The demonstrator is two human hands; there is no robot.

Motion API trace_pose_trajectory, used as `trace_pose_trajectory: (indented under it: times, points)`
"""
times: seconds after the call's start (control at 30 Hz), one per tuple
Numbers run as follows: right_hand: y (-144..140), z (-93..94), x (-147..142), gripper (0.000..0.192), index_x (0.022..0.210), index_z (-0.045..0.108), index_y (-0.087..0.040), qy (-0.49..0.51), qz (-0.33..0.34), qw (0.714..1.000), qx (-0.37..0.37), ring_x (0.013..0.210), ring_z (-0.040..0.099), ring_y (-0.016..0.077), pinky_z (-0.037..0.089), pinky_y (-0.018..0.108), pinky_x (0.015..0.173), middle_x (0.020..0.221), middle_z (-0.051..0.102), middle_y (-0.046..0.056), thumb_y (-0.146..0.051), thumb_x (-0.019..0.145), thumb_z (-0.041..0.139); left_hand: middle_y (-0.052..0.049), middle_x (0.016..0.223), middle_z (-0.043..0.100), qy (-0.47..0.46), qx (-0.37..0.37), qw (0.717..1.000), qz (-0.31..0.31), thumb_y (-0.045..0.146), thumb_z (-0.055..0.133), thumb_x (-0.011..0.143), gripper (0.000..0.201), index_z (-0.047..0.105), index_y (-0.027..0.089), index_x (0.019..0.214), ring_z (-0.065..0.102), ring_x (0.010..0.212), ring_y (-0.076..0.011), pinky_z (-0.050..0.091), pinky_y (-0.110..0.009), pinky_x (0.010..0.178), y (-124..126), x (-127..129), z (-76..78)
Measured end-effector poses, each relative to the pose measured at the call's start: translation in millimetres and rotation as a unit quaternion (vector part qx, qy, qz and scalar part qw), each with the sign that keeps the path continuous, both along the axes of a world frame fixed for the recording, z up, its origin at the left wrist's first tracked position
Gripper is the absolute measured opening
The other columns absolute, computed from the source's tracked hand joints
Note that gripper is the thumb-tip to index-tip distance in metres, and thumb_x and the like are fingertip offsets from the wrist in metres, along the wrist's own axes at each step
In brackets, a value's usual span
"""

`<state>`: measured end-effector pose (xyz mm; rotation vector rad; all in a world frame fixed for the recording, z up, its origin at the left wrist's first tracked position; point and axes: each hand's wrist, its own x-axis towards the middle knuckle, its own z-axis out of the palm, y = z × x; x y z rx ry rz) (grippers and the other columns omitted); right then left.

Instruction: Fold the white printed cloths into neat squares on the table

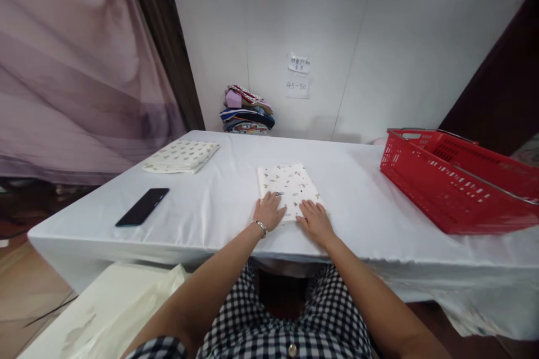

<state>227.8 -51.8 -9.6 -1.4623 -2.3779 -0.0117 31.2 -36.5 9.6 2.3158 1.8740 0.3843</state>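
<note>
White cloth covers a long table set against a pale wall, with a mauve curtain hanging at far left. Near the middle of the table, at its near edge, lies a folded cloth, cream with small scattered prints, squared into a neat rectangle. Left hand rests flat on the near left corner of that folded cloth, fingers spread, palm down, gripping nothing; a bracelet shows at the wrist. Right hand lies flat on the near right corner, also open and pressing down, not clutching anything. Both hands sit close together, almost side by side, not touching. Far left on the table, a second folded cloth of like print, well apart from the hands. Nearer, at left, a dark phone lies face up on the tablecloth. At right, a red plastic basket with slotted walls stands on the table, its metal handles down. On the far side, against the wall, a stack of mixed coloured fabrics. Two small paper notes are stuck to the wall above it; writing too small to read surely. Checked garment visible at bottom of view.
</note>
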Motion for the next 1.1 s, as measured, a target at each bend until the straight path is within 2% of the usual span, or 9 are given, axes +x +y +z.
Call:
trace_pose_trajectory:
  times: [0.13, 0.23, 0.5, 0.7, 0.77, 0.87, 1.0, 1.1]
  points:
    - [0.7, -6.3, 3.4, 0.045, 0.130, 0.047, -0.017, -0.001, 0.000, 1.000, 0.018, 0.130, 0.034, 0.0238, 0.021, 0.042, 0.106, 0.138, 0.043, 0.009, -0.039, 0.093, 0.034, -0.001, 0.146, 0.031, -0.031, -0.033, 0.999, 0.001, 0.047, 0.037, 0.088, 0.045, 0.045, 0.028, 0.127, 0.018, 0.137, -0.0209, 0.021, -0.052, 0.108, 7.0, -9.0, -0.2]
    - [0.7, -8.0, 3.6, 0.045, 0.129, 0.048, -0.017, 0.001, 0.003, 1.000, 0.029, 0.129, 0.034, 0.0237, 0.021, 0.042, 0.106, 0.138, 0.044, 0.009, -0.040, 0.093, 0.034, -0.003, 0.148, 0.029, -0.038, -0.030, 0.998, 0.027, 0.046, 0.039, 0.088, 0.045, 0.046, 0.026, 0.127, 0.015, 0.138, -0.0220, 0.021, -0.050, 0.109, 21.6, -15.3, 0.9]
    - [2.2, -11.7, 3.5, 0.044, 0.128, 0.049, -0.017, 0.009, 0.007, 0.999, 0.041, 0.129, 0.034, 0.0233, 0.020, 0.042, 0.107, 0.137, 0.044, 0.008, -0.039, 0.093, 0.035, -0.001, 0.151, 0.018, 0.034, -0.068, 0.996, 0.042, 0.051, 0.029, 0.088, 0.055, 0.036, 0.025, 0.135, 0.005, 0.139, -0.0224, 0.013, -0.050, 0.110, 74.3, -22.7, 4.3]
    - [-1.6, -9.6, 2.8, 0.043, 0.128, 0.049, -0.018, 0.027, 0.005, 0.999, 0.023, 0.130, 0.033, 0.0230, 0.020, 0.043, 0.107, 0.138, 0.043, 0.008, -0.038, 0.093, 0.035, -0.002, 0.152, 0.014, 0.055, -0.067, 0.995, 0.054, 0.051, 0.020, 0.088, 0.060, 0.028, 0.022, 0.140, 0.003, 0.140, -0.0219, 0.013, -0.052, 0.110, 85.8, -18.7, 2.1]
    - [-2.1, -3.2, 1.6, 0.042, 0.127, 0.050, -0.018, 0.039, 0.002, 0.999, -0.002, 0.130, 0.033, 0.0228, 0.020, 0.043, 0.107, 0.137, 0.044, 0.008, -0.038, 0.093, 0.035, -0.001, 0.152, 0.014, 0.058, -0.062, 0.995, 0.055, 0.051, 0.019, 0.088, 0.061, 0.028, 0.021, 0.141, 0.003, 0.140, -0.0219, 0.014, -0.052, 0.110, 84.1, -18.1, 1.6]
    - [6.1, 18.4, -4.4, 0.044, 0.127, 0.050, -0.020, 0.061, 0.002, 0.997, -0.037, 0.131, 0.033, 0.0224, 0.021, 0.044, 0.107, 0.137, 0.045, 0.008, -0.041, 0.093, 0.031, -0.001, 0.152, 0.015, 0.064, -0.056, 0.995, 0.053, 0.050, 0.019, 0.088, 0.060, 0.028, 0.021, 0.140, 0.004, 0.140, -0.0221, 0.014, -0.052, 0.110, 81.8, -17.5, 2.2]
    - [38.9, 49.8, -14.4, 0.052, 0.136, 0.038, -0.016, 0.056, 0.004, 0.998, -0.024, 0.137, 0.019, 0.0210, 0.015, 0.041, 0.109, 0.146, 0.031, 0.010, -0.045, 0.093, 0.027, -0.001, 0.151, 0.016, 0.074, -0.047, 0.995, 0.057, 0.050, 0.019, 0.088, 0.060, 0.029, 0.021, 0.140, 0.005, 0.139, -0.0226, 0.014, -0.053, 0.109, 81.0, -16.6, 2.6]
    - [66.9, 48.8, -13.6, 0.058, 0.138, 0.033, -0.013, 0.006, -0.048, 0.996, -0.069, 0.138, 0.013, 0.0236, 0.012, 0.042, 0.109, 0.148, 0.024, 0.012, -0.048, 0.091, 0.031, -0.001, 0.152, 0.016, 0.076, -0.050, 0.994, 0.057, 0.050, 0.018, 0.088, 0.060, 0.029, 0.022, 0.140, 0.005, 0.139, -0.0225, 0.014, -0.053, 0.109, 81.3, -17.3, 1.0]
